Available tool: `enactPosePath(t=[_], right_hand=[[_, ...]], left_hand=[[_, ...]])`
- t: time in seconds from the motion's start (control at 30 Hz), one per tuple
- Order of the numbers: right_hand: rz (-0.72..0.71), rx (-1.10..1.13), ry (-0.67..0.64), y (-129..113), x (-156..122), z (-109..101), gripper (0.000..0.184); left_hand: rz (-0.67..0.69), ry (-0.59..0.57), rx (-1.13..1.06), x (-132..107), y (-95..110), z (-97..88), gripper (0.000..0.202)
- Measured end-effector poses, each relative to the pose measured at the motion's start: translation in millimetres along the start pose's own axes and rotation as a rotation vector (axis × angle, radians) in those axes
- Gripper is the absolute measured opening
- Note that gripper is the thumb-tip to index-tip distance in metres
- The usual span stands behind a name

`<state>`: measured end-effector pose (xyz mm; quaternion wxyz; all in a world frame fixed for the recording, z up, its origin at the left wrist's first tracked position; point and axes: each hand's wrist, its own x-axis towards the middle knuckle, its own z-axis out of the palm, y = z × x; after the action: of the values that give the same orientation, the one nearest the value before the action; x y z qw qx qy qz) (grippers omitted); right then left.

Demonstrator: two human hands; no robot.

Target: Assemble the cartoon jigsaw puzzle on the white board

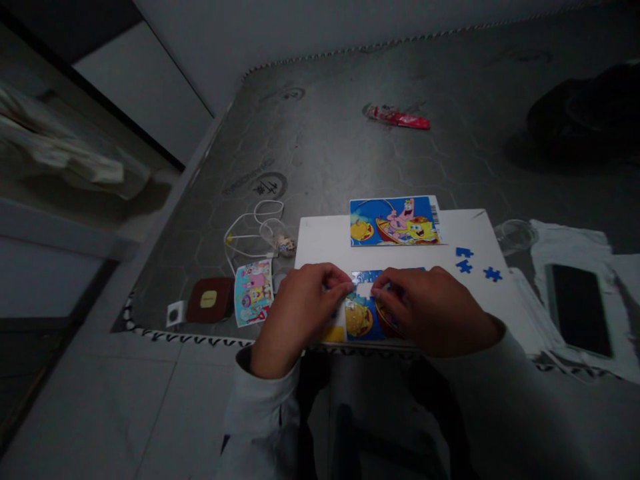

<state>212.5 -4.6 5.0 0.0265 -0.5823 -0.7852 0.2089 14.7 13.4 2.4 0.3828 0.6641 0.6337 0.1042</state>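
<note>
A partly joined cartoon jigsaw puzzle (359, 318) lies on a white board (325, 243) at the table's front edge, with a white gap in its upper left part. My left hand (317, 293) is at the puzzle's left edge, thumb and forefinger nearly together beside the gap; I cannot make out anything between them. My right hand (425, 303) lies over the puzzle's right part, fingertips pinched at the gap's right side and hiding what they hold, if anything. Several loose blue puzzle pieces (465, 266) lie to the right. Above stands the reference picture card (395, 222), flat on the board.
Left of the board are a cartoon card (254, 292), a brown box (210, 300) and a white cord (243, 253). A phone (579, 310) rests on white tissue (570, 247) at right. A red wrapper (400, 118) and a dark object (583, 120) lie farther back.
</note>
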Motion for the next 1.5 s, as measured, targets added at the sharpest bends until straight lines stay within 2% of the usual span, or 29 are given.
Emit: enactPosePath(t=[0.17, 0.43, 0.8, 0.97, 1.2, 1.33, 1.5], right_hand=[[-0.059, -0.025, -0.044, -3, 1, 8, 0.018], [-0.041, -0.044, -0.074, -11, 4, 19, 0.008], [-0.042, -0.044, -0.037, -9, 3, 22, 0.005], [-0.037, -0.051, -0.053, -11, 3, 20, 0.008], [-0.046, -0.071, -0.042, -9, 2, 12, 0.014], [-0.027, -0.094, -0.036, -4, 2, 6, 0.018], [0.040, -0.153, -0.096, 0, 2, 1, 0.020]], left_hand=[[-0.006, 0.014, 0.048, 1, 1, 0.3, 0.014], [0.013, 0.035, 0.080, 2, -2, 2.2, 0.014], [0.006, 0.080, 0.094, 1, -3, 3.9, 0.007], [0.006, 0.102, 0.111, 0, -1, 1.9, 0.006], [-0.084, 0.274, 0.240, -10, 3, -12.3, 0.008], [-0.115, 0.281, 0.281, -15, 5, -16.3, 0.009], [-0.118, 0.290, 0.318, -15, 4, -15.1, 0.008]])
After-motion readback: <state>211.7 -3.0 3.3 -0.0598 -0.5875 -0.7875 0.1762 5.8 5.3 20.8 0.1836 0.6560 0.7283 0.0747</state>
